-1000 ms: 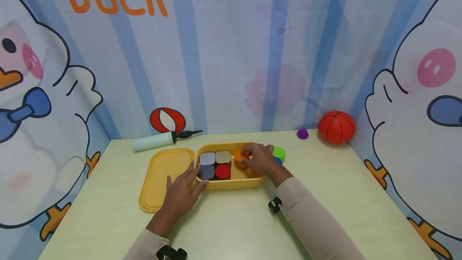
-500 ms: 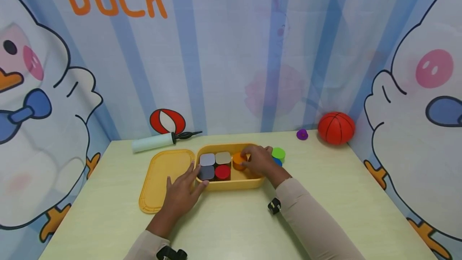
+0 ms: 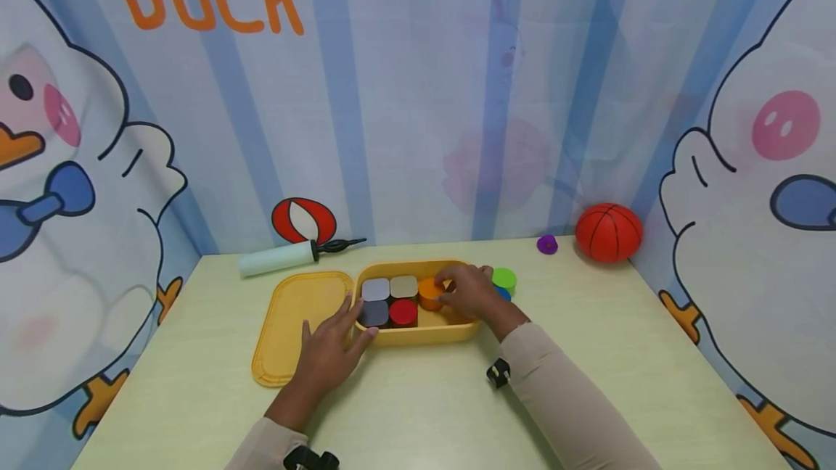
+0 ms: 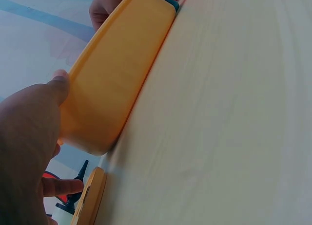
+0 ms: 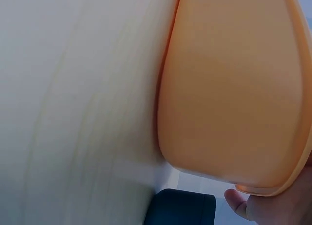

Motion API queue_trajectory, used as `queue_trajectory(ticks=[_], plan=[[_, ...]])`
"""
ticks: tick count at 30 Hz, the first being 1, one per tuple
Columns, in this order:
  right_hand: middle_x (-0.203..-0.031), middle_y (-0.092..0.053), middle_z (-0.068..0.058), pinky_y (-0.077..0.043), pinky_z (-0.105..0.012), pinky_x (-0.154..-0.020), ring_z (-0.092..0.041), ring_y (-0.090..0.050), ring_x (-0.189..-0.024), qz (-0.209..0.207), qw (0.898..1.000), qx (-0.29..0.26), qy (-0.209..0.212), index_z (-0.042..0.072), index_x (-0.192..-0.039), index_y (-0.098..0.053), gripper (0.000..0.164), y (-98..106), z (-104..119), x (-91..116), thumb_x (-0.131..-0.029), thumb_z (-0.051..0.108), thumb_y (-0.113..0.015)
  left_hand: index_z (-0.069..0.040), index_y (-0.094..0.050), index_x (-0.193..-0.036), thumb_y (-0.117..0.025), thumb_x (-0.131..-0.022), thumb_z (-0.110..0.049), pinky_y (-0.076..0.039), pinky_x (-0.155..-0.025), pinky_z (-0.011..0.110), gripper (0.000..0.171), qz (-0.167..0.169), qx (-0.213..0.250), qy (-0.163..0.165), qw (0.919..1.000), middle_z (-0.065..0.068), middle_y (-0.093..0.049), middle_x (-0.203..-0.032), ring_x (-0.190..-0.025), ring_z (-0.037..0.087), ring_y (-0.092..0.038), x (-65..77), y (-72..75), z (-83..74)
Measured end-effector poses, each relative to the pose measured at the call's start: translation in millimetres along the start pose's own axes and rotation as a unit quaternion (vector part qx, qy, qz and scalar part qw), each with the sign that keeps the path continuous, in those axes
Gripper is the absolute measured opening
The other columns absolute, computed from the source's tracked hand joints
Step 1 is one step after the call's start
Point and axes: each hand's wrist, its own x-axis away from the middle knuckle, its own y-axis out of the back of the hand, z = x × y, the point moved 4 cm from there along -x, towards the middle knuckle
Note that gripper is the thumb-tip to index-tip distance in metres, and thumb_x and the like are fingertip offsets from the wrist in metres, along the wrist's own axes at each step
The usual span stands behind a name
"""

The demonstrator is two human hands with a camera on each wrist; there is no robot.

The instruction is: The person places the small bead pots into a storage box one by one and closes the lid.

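A yellow plastic box (image 3: 418, 337) stands in mid-table. In its left half are a lilac square-topped block (image 3: 375, 289), a beige one (image 3: 403, 286), a grey-blue one (image 3: 374, 312) and a round red-topped piece (image 3: 403, 312). My right hand (image 3: 472, 290) reaches over the box's right side and pinches a round orange piece (image 3: 428, 294) beside the beige block; its far side is covered by the fingers. At the box's left end rests my left hand (image 3: 331, 345), fingers extended, the thumb against the front rim. The left wrist view shows that thumb (image 4: 59, 86) on the box rim.
A yellow lid (image 3: 281, 339) lies left of the box, partly under the left hand. Green (image 3: 504, 278) and blue (image 3: 503, 294) round pieces stand right of the box. Behind are a hand pump (image 3: 281, 258), a small purple object (image 3: 547, 244) and a red ball (image 3: 609, 233).
The orange piece has shifted slightly left inside the box, in the right hand's fingers. The left hand stays at the box's left end.
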Motion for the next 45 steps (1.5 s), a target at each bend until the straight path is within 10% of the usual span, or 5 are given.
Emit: queue_trajectory(ticks=[23, 45], plan=[[-0.141, -0.074, -0.016, -0.031, -0.074, -0.115, -0.039, -0.074, -0.122, -0.147, 0.982, -0.104, 0.062, 0.002, -0.119, -0.081, 0.026, 35.9, -30.8, 22.3, -0.097, 0.015, -0.084, -0.022, -0.043, -0.170, -0.060, -0.107, -0.061, -0.009, -0.126, 0.087, 0.075, -0.004, -0.002, 0.002, 1.0000, 0.004, -0.033, -0.179, -0.158, 0.039, -0.048, -2.0, -3.5, 2.9], [-0.145, -0.070, -0.021, -0.040, -0.067, -0.127, -0.045, -0.057, -0.146, -0.150, 0.970, -0.187, 0.045, 0.001, -0.125, -0.079, 0.031, 48.0, -73.2, 49.4, -0.096, 0.010, -0.083, -0.022, -0.042, -0.170, -0.060, -0.107, -0.061, -0.009, -0.125, 0.087, 0.076, -0.003, -0.001, 0.002, 1.0000, 0.005, -0.033, -0.179, -0.158, 0.039, -0.049, -0.8, -1.5, 1.1]])
